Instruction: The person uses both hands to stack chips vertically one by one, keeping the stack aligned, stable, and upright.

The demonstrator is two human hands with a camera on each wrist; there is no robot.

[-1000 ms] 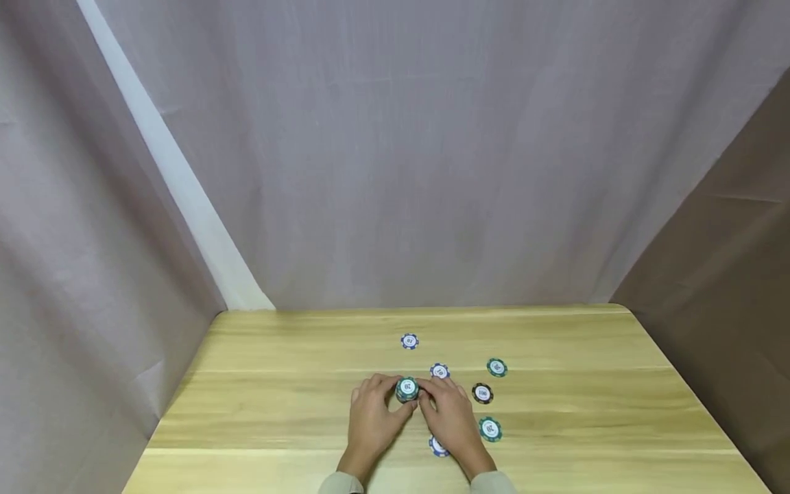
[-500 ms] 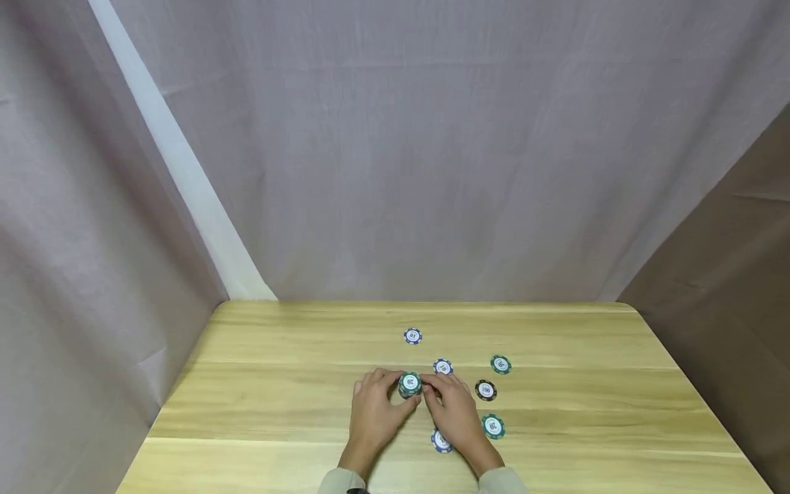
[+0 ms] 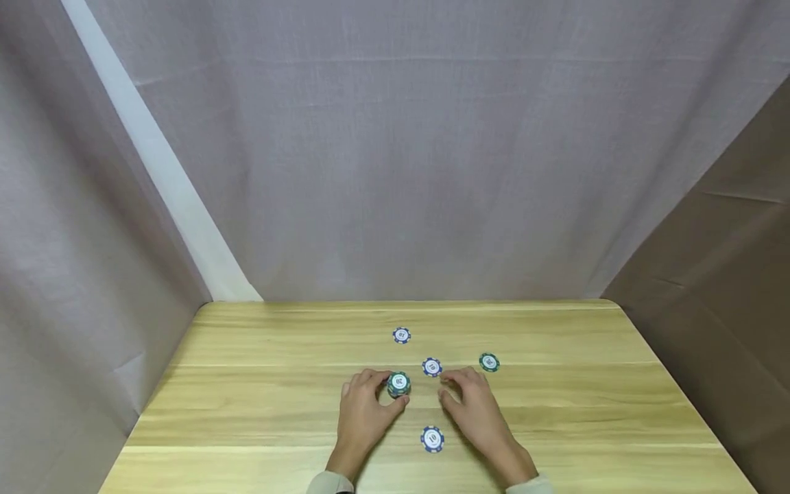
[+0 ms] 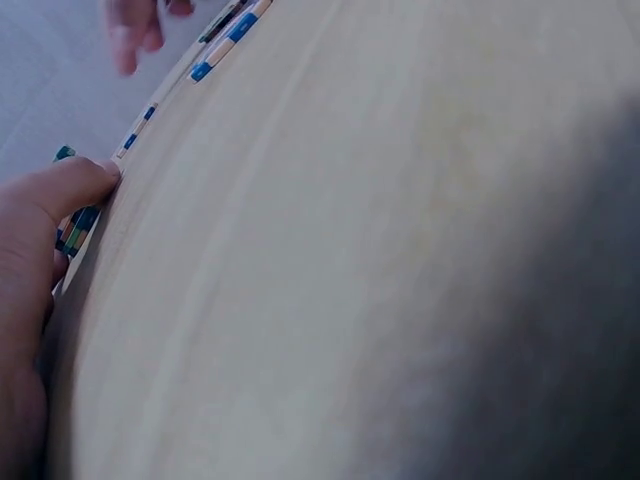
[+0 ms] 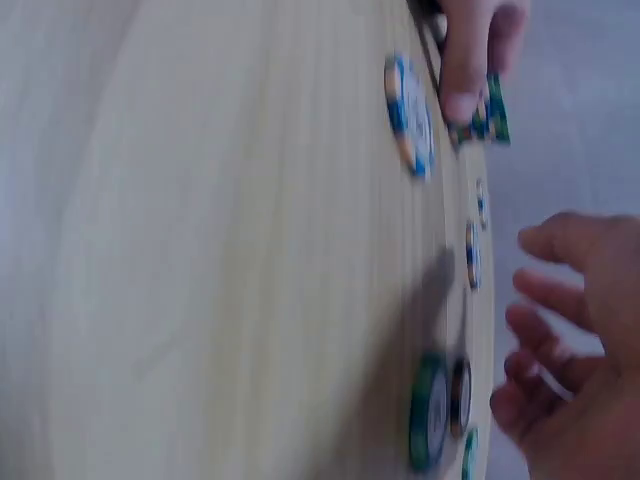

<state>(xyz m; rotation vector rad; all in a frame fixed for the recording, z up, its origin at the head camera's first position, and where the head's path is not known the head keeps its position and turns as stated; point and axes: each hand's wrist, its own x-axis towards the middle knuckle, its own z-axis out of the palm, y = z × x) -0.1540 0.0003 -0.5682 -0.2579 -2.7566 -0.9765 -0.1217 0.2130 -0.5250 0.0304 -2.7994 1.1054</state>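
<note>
Stack [image 3: 399,382] looks part-built, left hand [image 3: 363,416] gripping it, right hand [image 3: 479,410] empty, fingers relaxed; six loose chips [image 3: 433,439] remain, one blue chip [image 3: 402,335] nearest the surface's [image 3: 271,377] far edge.

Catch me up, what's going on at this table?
A person is working at a table, left hand holding a green-topped stack of chips. The right hand hovers with nothing in its grip. In the head view, three blue chips and a green chip lie loose; the right wrist view also shows a dark chip and a second green one.
</note>
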